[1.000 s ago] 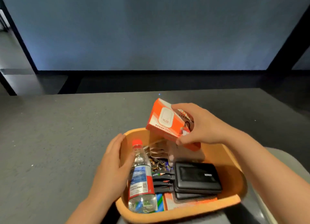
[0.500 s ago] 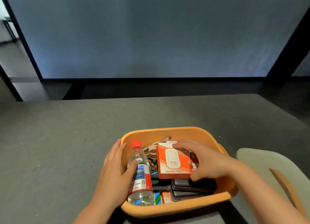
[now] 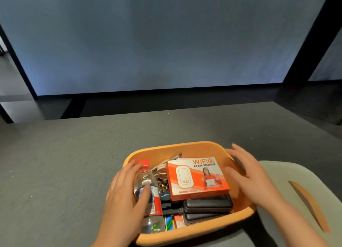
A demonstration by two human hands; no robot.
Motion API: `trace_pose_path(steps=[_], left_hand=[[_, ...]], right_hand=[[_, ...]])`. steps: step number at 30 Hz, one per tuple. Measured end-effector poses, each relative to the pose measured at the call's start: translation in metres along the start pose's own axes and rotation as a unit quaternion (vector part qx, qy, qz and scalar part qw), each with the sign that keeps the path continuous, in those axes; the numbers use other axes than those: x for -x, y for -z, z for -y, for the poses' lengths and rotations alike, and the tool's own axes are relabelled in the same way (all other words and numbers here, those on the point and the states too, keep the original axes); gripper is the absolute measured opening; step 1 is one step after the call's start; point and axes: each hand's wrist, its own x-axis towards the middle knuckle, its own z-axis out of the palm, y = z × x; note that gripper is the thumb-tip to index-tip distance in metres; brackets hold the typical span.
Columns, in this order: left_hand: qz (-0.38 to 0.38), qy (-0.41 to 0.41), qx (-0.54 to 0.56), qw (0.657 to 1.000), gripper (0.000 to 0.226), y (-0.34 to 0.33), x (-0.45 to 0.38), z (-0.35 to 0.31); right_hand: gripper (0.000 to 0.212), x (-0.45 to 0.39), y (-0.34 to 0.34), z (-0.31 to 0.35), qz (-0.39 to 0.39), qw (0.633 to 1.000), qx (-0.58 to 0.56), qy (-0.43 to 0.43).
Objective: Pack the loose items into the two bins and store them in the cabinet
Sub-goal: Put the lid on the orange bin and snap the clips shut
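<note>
A: Head view, go. Where's the bin?

B: Orange bin (image 3: 185, 146) sits on the dark table (image 3: 64, 163), near edge, just in front of the person. A pale grey bin (image 3: 299, 174) with an orange handle slot is just beside it on the right.

A: Hands?

B: Left hand (image 3: 125, 196) rests at the left wall, fingers straight, thumb lying on the water bottle (image 3: 148, 191); not curled round anything. Right hand (image 3: 253, 180) is spread at the right rim, fingers straight, gripping nothing; whether it touches the rim I can't tell.

A: Contents?

B: WiFi box (image 3: 198, 178) lies flat on top of the black power banks (image 3: 207, 206), print facing up, top edge pointing away from the person. Bottle lies on its side, long axis running near-to-far, red cap at the far end. Keys and a pen sit behind.

A: Handling?

B: Bin's long axis looks left-right. Loaded, so I'd judge it fairly heavy; walls look soft and could flex. Best taken at both short sides, kept level, since the box sits loose on top and could slide
</note>
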Motion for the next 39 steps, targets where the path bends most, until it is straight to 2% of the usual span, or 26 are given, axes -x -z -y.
trace_pose_path(steps=[2, 4, 11, 13, 15, 18, 21, 25, 29, 32, 36, 39], left_hand=[[0.021, -0.059, -0.014, 0.998, 0.043, -0.006, 0.004, -0.016], [0.056, -0.117, -0.027, 0.991, 0.042, -0.017, 0.005, -0.030], [0.156, -0.184, -0.051, 0.969, 0.060, -0.068, -0.013, -0.063], [0.165, -0.204, -0.050, 0.964, 0.057, -0.081, -0.018, -0.073], [0.175, -0.218, -0.058, 0.958, 0.056, -0.093, -0.023, -0.081], [0.183, -0.227, -0.073, 0.954, 0.055, -0.105, -0.026, -0.088], [0.199, -0.227, -0.074, 0.951, 0.056, -0.113, -0.028, -0.089], [0.215, -0.223, -0.077, 0.948, 0.059, -0.115, -0.029, -0.087], [0.217, -0.209, -0.047, 0.952, 0.046, -0.108, -0.025, -0.095], [0.182, -0.203, -0.023, 0.962, 0.033, -0.097, -0.022, -0.093], [0.124, -0.177, 0.005, 0.976, 0.036, -0.067, -0.025, -0.076], [0.046, -0.156, 0.016, 0.987, 0.028, -0.034, -0.025, -0.062]], right_hand=[[0.046, 0.011, -0.009, -0.014, -0.015, 0.997, -0.021, -0.079], [0.040, 0.021, -0.017, -0.017, -0.021, 0.990, -0.073, -0.117], [0.027, 0.031, -0.010, -0.012, -0.082, 0.974, -0.130, -0.169], [0.027, 0.037, 0.009, -0.030, -0.128, 0.970, -0.083, -0.192], [0.030, 0.045, 0.032, -0.064, -0.139, 0.964, 0.028, -0.225], [0.045, 0.060, 0.054, -0.121, -0.052, 0.930, 0.183, -0.313], [0.037, 0.073, 0.058, -0.155, -0.011, 0.902, 0.231, -0.365], [0.015, 0.077, 0.056, -0.172, -0.056, 0.902, 0.246, -0.351], [0.013, 0.076, 0.058, -0.172, -0.076, 0.891, 0.283, -0.346], [0.015, 0.075, 0.068, -0.166, -0.116, 0.896, 0.279, -0.324], [0.022, 0.065, 0.095, -0.128, -0.176, 0.923, 0.240, -0.243], [0.038, 0.051, 0.112, -0.080, -0.157, 0.950, 0.202, -0.177]])
